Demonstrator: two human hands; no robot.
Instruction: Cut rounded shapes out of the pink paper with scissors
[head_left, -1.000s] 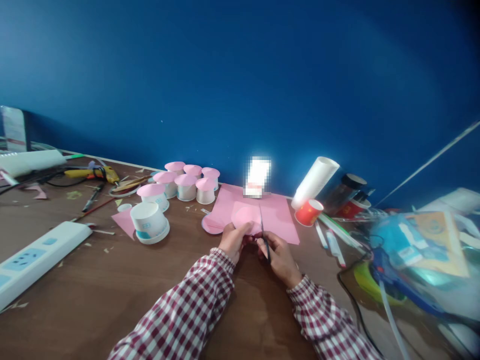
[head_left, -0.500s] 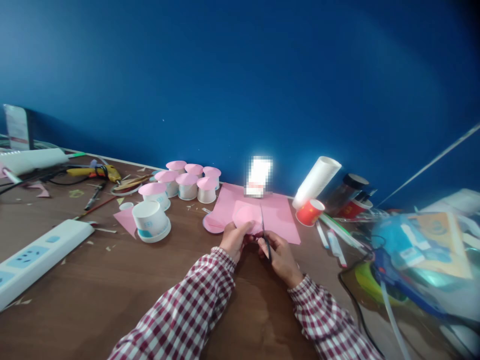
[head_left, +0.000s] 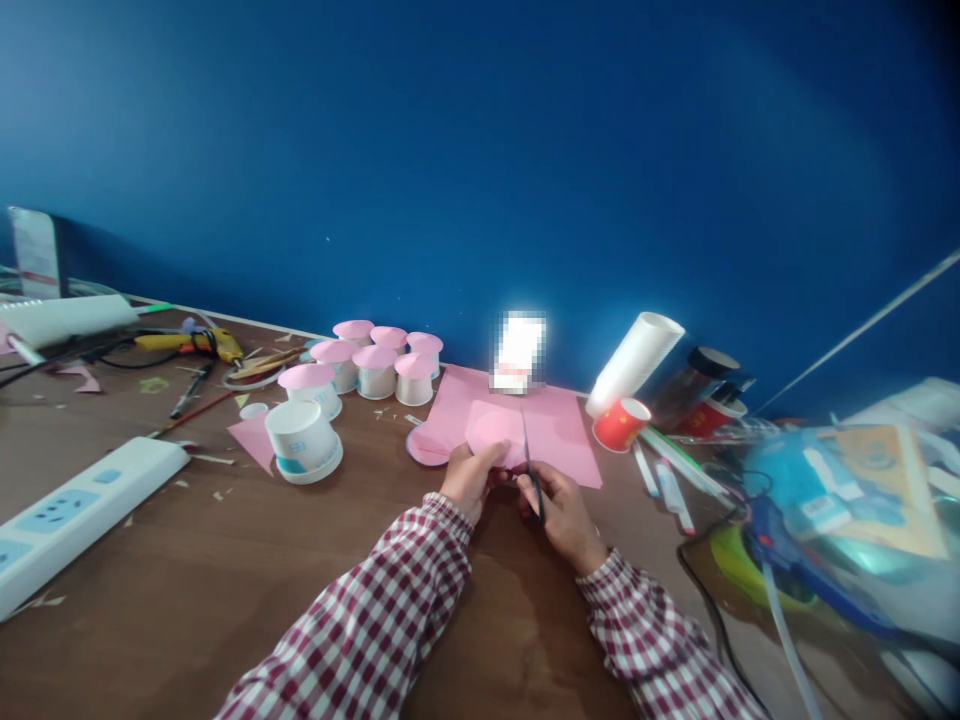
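Note:
My left hand [head_left: 472, 478] pinches a small piece of pink paper [head_left: 495, 428] between thumb and fingers, held over the front of the larger pink sheets. Closed around the handles of a pair of scissors [head_left: 526, 435] is my right hand [head_left: 561, 505], with the blades pointing away from me along the paper's right side. Beneath and behind both hands lie the pink sheets [head_left: 566, 430] on the brown table. A rounded pink piece [head_left: 426, 447] rests at their left edge. My fingers hide the paper's near edge.
Several paper cups with pink round tops [head_left: 375, 358] stand left of the sheets, near an upside-down white cup [head_left: 300, 440]. A power strip [head_left: 82, 515] lies at left. On the right are a red cup [head_left: 621, 425], stacked white cups [head_left: 637, 360] and a blue glue gun [head_left: 810, 570].
Hardly anything differs. Both hands keep the same place with the paper and scissors, and the whole view has shifted very slightly.

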